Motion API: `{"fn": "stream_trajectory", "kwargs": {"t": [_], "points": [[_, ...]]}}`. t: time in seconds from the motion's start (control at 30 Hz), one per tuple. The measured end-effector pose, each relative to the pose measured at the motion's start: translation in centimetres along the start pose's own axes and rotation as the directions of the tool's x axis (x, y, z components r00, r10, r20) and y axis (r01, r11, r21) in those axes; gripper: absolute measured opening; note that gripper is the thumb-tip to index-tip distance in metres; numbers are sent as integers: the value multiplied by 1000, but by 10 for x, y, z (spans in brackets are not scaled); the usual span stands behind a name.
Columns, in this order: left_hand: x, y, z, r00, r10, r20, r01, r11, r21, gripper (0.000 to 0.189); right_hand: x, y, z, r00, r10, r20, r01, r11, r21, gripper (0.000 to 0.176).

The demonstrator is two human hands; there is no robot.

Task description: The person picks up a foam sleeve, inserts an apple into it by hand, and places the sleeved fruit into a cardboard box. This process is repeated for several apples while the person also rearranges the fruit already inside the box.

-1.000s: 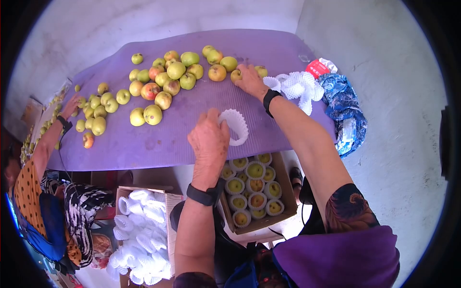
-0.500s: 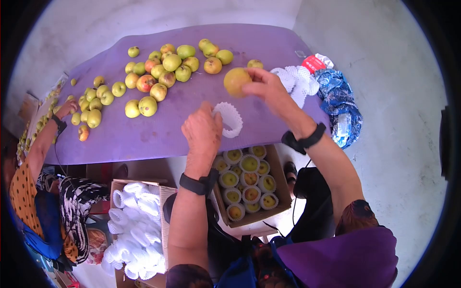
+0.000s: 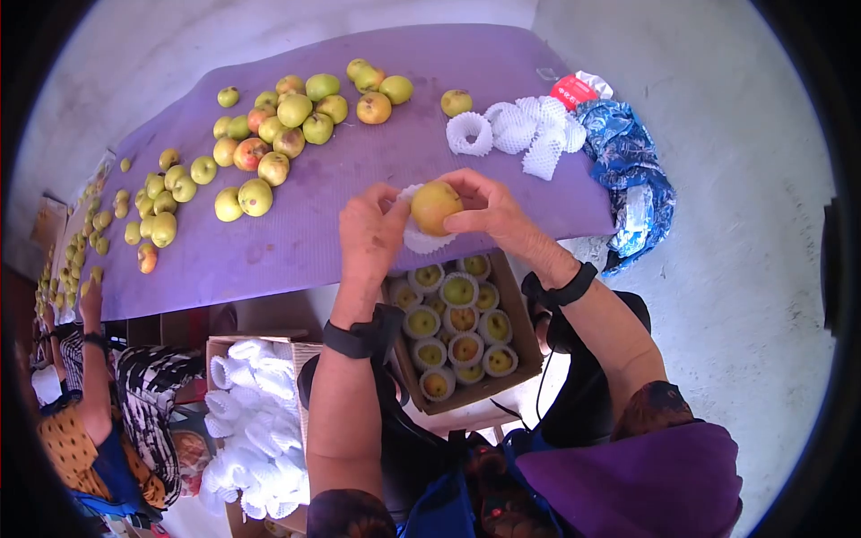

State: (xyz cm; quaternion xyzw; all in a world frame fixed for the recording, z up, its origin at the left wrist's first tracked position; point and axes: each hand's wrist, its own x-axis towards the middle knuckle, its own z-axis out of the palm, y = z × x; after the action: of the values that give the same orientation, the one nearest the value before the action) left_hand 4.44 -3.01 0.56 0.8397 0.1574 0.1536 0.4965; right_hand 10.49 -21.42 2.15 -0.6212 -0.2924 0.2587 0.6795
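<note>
My right hand (image 3: 484,211) grips a yellow apple (image 3: 435,206) between thumb and fingers, over the front part of the purple table. Close on its left, my left hand (image 3: 372,224) is closed on a white foam net sleeve (image 3: 421,240). The apple sits at the sleeve's mouth, overlapping it, with the sleeve's frilled edge showing below and left of the fruit. Below my hands stands a cardboard box (image 3: 529,363) filled with apples in white foam sleeves.
Many loose apples (image 3: 294,109) lie across the purple table (image 3: 314,215). More foam sleeves (image 3: 538,125) rest at the right beside a blue patterned cloth (image 3: 623,170). A carton of foam sleeves (image 3: 256,421) stands lower left. A co-worker's arm (image 3: 92,359) reaches among apples at far left.
My right hand has brought the apple down and left to the sleeve in my left hand. The co-worker's hand has moved down and left.
</note>
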Motion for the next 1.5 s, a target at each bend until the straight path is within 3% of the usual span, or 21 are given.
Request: {"fn": "stream_trajectory", "kwargs": {"t": [0.13, 0.27, 0.37, 0.43, 0.53, 0.63, 0.77, 0.83, 0.93, 1.03, 1.07, 1.13, 1.27, 1.33, 1.5], "points": [[-1, 4, -2, 993, -25, 118, 38, 994, -103, 21, -5, 3, -5, 1000, 13, 1, -13, 1000, -20, 52], [-6, 14, -1, 991, -27, 135, 45, 991, -128, 21, -11, 6, -5, 997, -55, -51, 48, 991, -123, 53], [-9, 17, -1, 982, -60, 179, 99, 971, -215, 22, -14, 5, -5, 997, -50, -52, 39, 980, -197, 57], [-10, 15, -2, 969, -78, 235, 163, 916, -366, 23, -15, 3, -4, 996, -79, -45, 66, 968, -242, 59], [-15, 18, -1, 975, -53, 218, 145, 891, -430, 22, -16, 4, -6, 996, -89, -28, 70, 913, -402, 60], [-16, 15, -1, 977, -10, 215, 109, 885, -452, 23, -16, 1, -5, 998, -62, -15, 52, 926, -375, 62], [-16, 18, 4, 990, 41, 135, 2, 954, -301, 34, -14, 3, -9, 992, -120, -23, 102, 919, -382, 61], [-15, 13, 8, 990, 43, 138, -26, 992, -125, 49, -14, -2, -7, 985, -175, -1, 153, 862, -484, 59], [-19, 15, 13, 986, -15, 164, 42, 986, -159, 64, -15, -4, -4, 987, -159, 14, 139, 814, -563, 58], [-19, 16, 11, 970, 34, 241, 18, 977, -210, 59, -15, -1, -4, 971, -234, 55, 216, 752, -622, 60], [-20, 17, 10, 970, 38, 239, 14, 978, -210, 59, -14, -3, -4, 970, -238, 56, 220, 751, -623, 60], [-22, 19, 9, 971, 4, 239, 103, 895, -435, 59, -14, -6, -7, 968, -238, -73, 202, 922, -330, 55], [-21, 21, 7, 984, 26, 176, 68, 858, -509, 58, -5, -5, -26, 984, -179, 1, 171, 936, -309, 47], [-22, 21, 7, 988, 35, 151, 51, 846, -531, 55, -4, -1, -27, 999, -35, -11, 34, 997, -71, 37], [-26, 22, 12, 993, 41, 110, 23, 856, -517, 55, -2, 3, -24, 985, -125, -115, 108, 983, -149, 25]]}}
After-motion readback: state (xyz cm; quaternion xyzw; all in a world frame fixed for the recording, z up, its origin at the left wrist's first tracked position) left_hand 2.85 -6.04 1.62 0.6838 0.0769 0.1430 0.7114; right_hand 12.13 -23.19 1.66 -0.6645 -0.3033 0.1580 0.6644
